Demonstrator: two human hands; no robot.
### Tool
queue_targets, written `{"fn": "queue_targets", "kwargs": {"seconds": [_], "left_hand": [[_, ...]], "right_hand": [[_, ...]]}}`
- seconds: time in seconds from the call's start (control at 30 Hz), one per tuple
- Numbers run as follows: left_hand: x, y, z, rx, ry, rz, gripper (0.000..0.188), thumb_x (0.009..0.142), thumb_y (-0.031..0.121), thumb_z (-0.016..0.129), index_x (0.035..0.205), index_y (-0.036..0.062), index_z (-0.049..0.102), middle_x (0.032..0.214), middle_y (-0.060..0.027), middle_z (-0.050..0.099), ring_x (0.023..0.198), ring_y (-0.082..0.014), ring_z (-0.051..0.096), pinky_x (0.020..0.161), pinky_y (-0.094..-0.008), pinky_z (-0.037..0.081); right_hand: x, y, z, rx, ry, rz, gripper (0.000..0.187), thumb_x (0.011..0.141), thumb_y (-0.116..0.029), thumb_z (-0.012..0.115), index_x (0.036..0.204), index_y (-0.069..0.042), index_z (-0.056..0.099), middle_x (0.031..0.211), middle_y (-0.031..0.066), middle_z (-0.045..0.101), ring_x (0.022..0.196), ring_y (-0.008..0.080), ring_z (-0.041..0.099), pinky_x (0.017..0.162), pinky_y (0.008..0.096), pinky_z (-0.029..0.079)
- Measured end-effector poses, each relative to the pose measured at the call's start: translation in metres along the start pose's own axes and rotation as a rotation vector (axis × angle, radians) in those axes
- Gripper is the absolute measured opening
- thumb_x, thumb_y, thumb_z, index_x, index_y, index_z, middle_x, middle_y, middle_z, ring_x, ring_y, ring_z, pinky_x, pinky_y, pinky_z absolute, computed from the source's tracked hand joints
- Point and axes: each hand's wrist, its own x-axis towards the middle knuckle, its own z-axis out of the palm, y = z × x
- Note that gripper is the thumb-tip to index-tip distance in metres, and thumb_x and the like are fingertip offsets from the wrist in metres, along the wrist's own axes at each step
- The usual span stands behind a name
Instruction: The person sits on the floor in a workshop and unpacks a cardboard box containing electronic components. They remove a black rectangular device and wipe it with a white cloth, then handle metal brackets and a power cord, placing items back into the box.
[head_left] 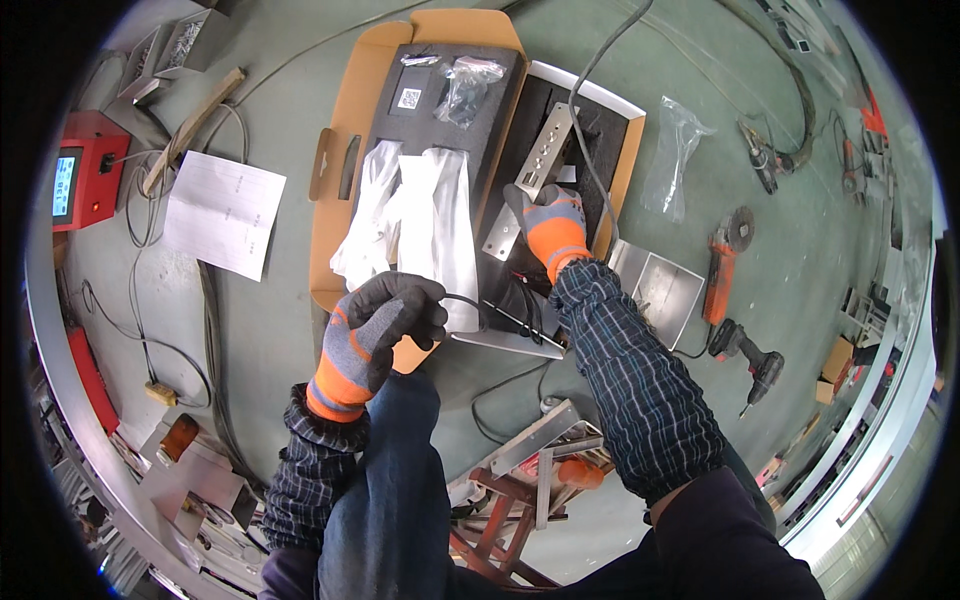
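My left hand [368, 335], in a grey and orange glove with dark fingertips, pinches a thin black cable [462, 298] at the near end of an opened cardboard box [334, 235]. My gloved right hand [556, 222] is closed around a long silver metal panel [541, 155] with a row of holes or connectors. That panel lies slanted over the box's right half, and part of it is hidden under my fingers. Dark grey foam [392, 125] fills the left half, with crumpled white wrapping [432, 200] and a clear plastic bag of small parts [466, 92] on it.
A printed sheet [224, 213] and a red device with a screen [95, 170] are on the left. To the right lie an empty plastic bag [677, 160], an angle grinder [724, 265], a cordless drill [748, 360] and an open metal box [668, 296]. A grey cable [578, 85] hangs across the carton.
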Motion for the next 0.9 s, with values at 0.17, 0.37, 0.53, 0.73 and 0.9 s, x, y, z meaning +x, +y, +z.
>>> {"fn": "queue_targets", "kwargs": {"seconds": [0.17, 0.37, 0.53, 0.73, 0.9], "left_hand": [[-0.001, 0.000, 0.000, -0.029, -0.025, -0.003, 0.031, 0.100, 0.024, 0.058, 0.113, -0.0036, 0.064, 0.090, -0.0111, 0.070, 0.079, -0.0188, 0.067, 0.074, -0.0319, 0.053], [0.000, 0.001, -0.001, -0.001, -0.081, 0.022, 0.031, 0.100, 0.024, 0.058, 0.113, -0.0035, 0.064, 0.090, -0.0109, 0.070, 0.081, -0.0183, 0.067, 0.075, -0.0315, 0.053], [0.001, 0.000, 0.003, 0.007, -0.080, 0.011, 0.031, 0.101, 0.024, 0.057, 0.112, -0.0032, 0.064, 0.090, -0.0105, 0.070, 0.080, -0.0179, 0.066, 0.075, -0.0311, 0.053], [0.001, 0.001, 0.002, 0.009, -0.078, 0.014, 0.030, 0.101, 0.024, 0.056, 0.112, -0.0025, 0.064, 0.090, -0.0101, 0.070, 0.080, -0.0182, 0.067, 0.075, -0.0309, 0.054], [0.000, 0.000, 0.003, 0.008, -0.073, 0.011, 0.030, 0.101, 0.024, 0.056, 0.112, -0.0025, 0.064, 0.090, -0.0102, 0.070, 0.081, -0.0182, 0.068, 0.075, -0.0303, 0.054]], "right_hand": [[0.013, 0.023, 0.004, 0.328, -0.092, 0.017, 0.053, 0.073, -0.045, 0.084, 0.092, 0.002, 0.070, 0.084, 0.0143, 0.072, 0.076, 0.0272, 0.067, 0.072, 0.0369, 0.049], [0.008, 0.021, -0.001, 0.420, 0.001, -0.039, 0.040, 0.076, -0.034, 0.086, 0.085, 0.001, 0.068, 0.073, 0.0043, 0.065, 0.066, 0.0159, 0.057, 0.064, 0.0341, 0.047], [0.009, 0.022, 0.005, -0.033, 0.212, -0.212, 0.042, 0.070, -0.035, 0.088, 0.082, -0.001, 0.068, 0.067, 0.0091, 0.066, 0.062, 0.0253, 0.060, 0.064, 0.0386, 0.049], [0.017, 0.026, -0.001, -0.179, 0.014, 0.026, 0.078, 0.072, -0.042, 0.080, 0.134, -0.002, 0.053, 0.128, 0.0249, 0.058, 0.119, 0.0384, 0.056, 0.103, 0.0420, 0.045], [0.030, 0.033, 0.000, -0.080, -0.015, 0.073, 0.078, 0.074, -0.038, 0.079, 0.132, 0.005, 0.052, 0.133, 0.0281, 0.057, 0.122, 0.0396, 0.056, 0.104, 0.0427, 0.046]]}}
